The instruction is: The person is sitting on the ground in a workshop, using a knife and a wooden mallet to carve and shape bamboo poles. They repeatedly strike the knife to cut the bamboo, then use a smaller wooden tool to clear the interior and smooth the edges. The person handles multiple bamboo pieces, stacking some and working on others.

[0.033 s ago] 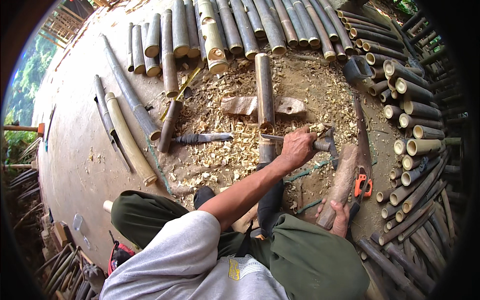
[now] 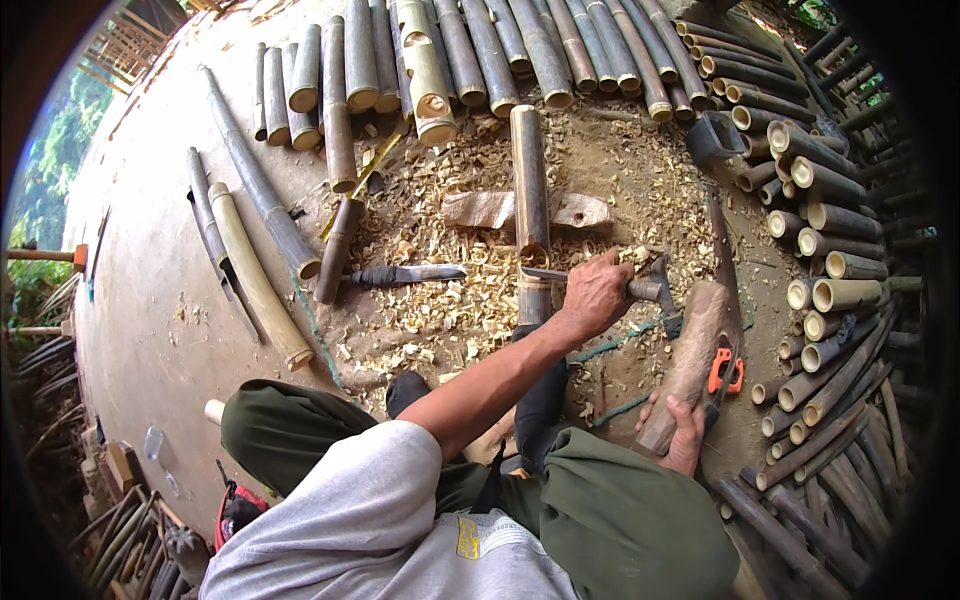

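My left hand (image 2: 597, 296) is closed around a chisel (image 2: 645, 290), its handle end showing to the right of the fist. The chisel's thin metal blade reaches left to a cut opening in a length of dark bamboo (image 2: 528, 180). That bamboo points away from me, lying across a notched wooden block (image 2: 480, 210). Lower right, by my knee, my right hand (image 2: 683, 432) grips the near end of a thick, rough wooden club (image 2: 692, 355), tilted with its far end up and away. The club is apart from the chisel and partly covers an orange-handled saw (image 2: 728, 372).
A knife with a dark wrapped handle (image 2: 385, 277) and a short bamboo piece (image 2: 340, 250) lie left of the work. Wood shavings (image 2: 430, 335) cover the ground. Bamboo lengths (image 2: 480, 60) line the far side; more cut bamboo (image 2: 845, 265) is stacked at right, near a dark container (image 2: 714, 138).
The wooden club in my right hand has shifted slightly right and away from me. My left hand and the chisel stay in place against the bamboo.
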